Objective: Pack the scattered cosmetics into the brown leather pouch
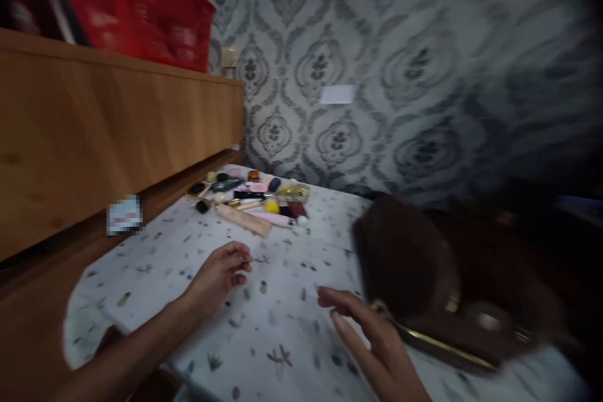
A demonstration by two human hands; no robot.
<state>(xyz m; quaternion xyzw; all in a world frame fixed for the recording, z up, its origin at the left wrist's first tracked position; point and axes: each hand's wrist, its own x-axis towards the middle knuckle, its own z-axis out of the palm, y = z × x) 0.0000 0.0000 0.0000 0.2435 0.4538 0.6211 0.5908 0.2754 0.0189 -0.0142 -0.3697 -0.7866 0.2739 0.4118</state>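
- On my feed, the left hand (219,279) hovers half-open above the table (287,270), fingers loosely curled – it looks empty.
- My right hand (379,342) is open, fingers extended and apart, with nothing visible in it, near the brown bag (400,257).
- That bag lies to the right, blurred, probably there for easy reach.
- Small items (247,195) cluster towards the wall (301,138) – presumably grouped to leave working room.

Patterned white table (264,314); heaped cosmetics (245,204), dark-brown bag (409,264) on it.
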